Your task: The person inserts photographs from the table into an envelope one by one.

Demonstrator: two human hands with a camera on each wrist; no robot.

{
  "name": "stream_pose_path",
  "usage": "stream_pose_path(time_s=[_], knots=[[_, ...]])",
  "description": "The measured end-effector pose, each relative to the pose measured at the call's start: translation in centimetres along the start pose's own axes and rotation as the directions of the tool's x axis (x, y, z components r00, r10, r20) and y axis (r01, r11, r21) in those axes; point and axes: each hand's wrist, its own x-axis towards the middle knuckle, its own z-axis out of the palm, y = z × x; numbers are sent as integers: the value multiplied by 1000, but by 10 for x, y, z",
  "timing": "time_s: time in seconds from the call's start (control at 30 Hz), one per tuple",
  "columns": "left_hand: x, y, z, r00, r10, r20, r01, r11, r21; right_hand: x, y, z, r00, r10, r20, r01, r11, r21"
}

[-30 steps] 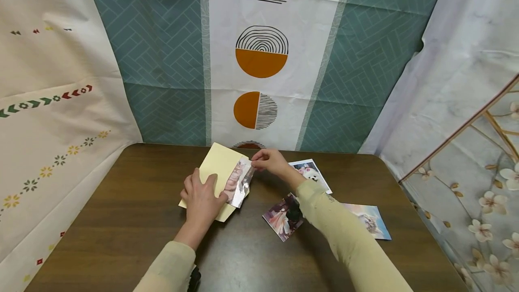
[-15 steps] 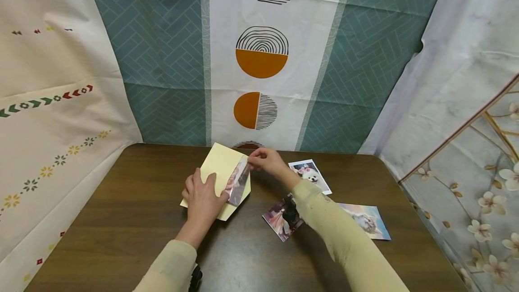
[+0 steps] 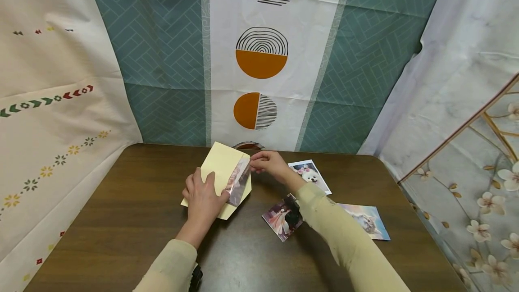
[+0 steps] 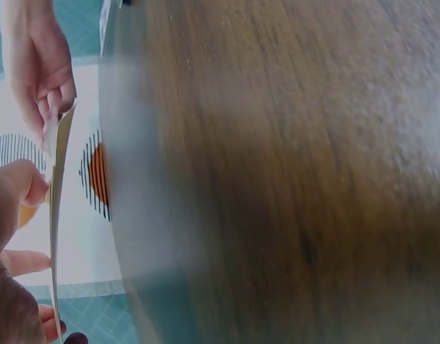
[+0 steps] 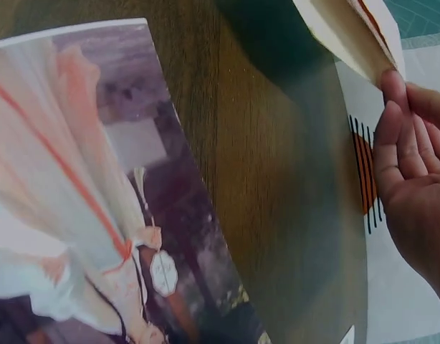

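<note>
A pale yellow envelope (image 3: 219, 161) is held tilted over the far middle of the table, its pointed flap toward the right. My left hand (image 3: 202, 198) grips it from the left; in the left wrist view the thumb (image 4: 34, 185) lies on one face, with fingertips reaching round the lower edge. Part of a glossy pinkish photo (image 3: 238, 181) shows along the envelope's mouth; the rest of it is hidden inside. At the photo's upper right corner, my right hand (image 3: 270, 166) pinches with thumb and fingertips, right by the envelope's edge (image 5: 342, 39) in the right wrist view.
On the brown table (image 3: 121, 220), three photo cards lie to the right: a white dog (image 3: 311, 175), a figure in a pale dress (image 3: 281, 221) and a cat on blue (image 3: 370, 222). A black object (image 3: 196, 277) shows beside the left sleeve. Patterned cloths (image 3: 170, 57) hang behind.
The photo has slid left, deeper into the envelope, so less of it sticks out. My right hand has shifted slightly left with it. The left hand keeps its grip, almost still.
</note>
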Motion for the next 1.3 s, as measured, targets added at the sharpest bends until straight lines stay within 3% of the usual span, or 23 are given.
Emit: stream_pose_path(time_s=[0.4,0.63,0.87,1.3], knots=[[1,6,-2,1000,-17,-1,17,1000,-13,8,-8,8,997,-41,-61,34,994,-102],[1,7,-1,999,-36,6,36,998,-47,8,-9,10,998,-30,-63,24,995,-98],[2,8,0,998,-58,16,59,996,-72,6,-9,11,998,2,-62,-4,1000,-22],[3,19,-4,994,-106,36,110,985,-136,8,-11,16,995,-14,-95,10,999,-41]])
